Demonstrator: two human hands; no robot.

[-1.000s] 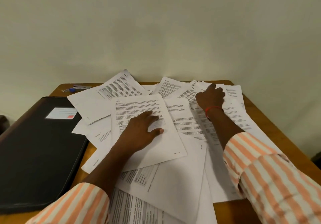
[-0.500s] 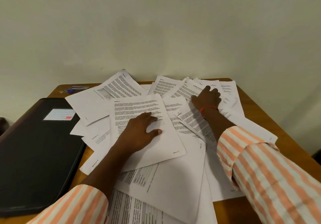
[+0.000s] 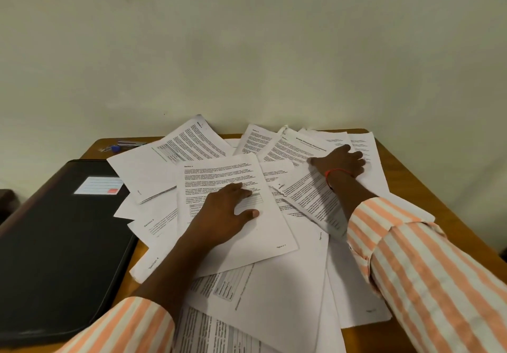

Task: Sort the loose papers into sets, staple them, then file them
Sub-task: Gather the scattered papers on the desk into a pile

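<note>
Head cam: left hand (image 3: 225,211) flat, fingers straight, pinning the top sheet (image 3: 263,233) mid-pile. Right hand (image 3: 343,162), fingers spread flat, presses the far sheets (image 3: 295,147) at 1 o'clock, so it's nearer. Folder (image 3: 55,243) at 9; stapler (image 3: 131,143), probably, at 11.

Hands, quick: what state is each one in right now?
Left hand: open, flat on the top sheet.
Right hand: open, pressing on the far sheets.

Left hand (image 3: 225,210) lies flat, fingers spread; right hand (image 3: 340,165) reaches farther forward, fingers extended, palm down.
</note>
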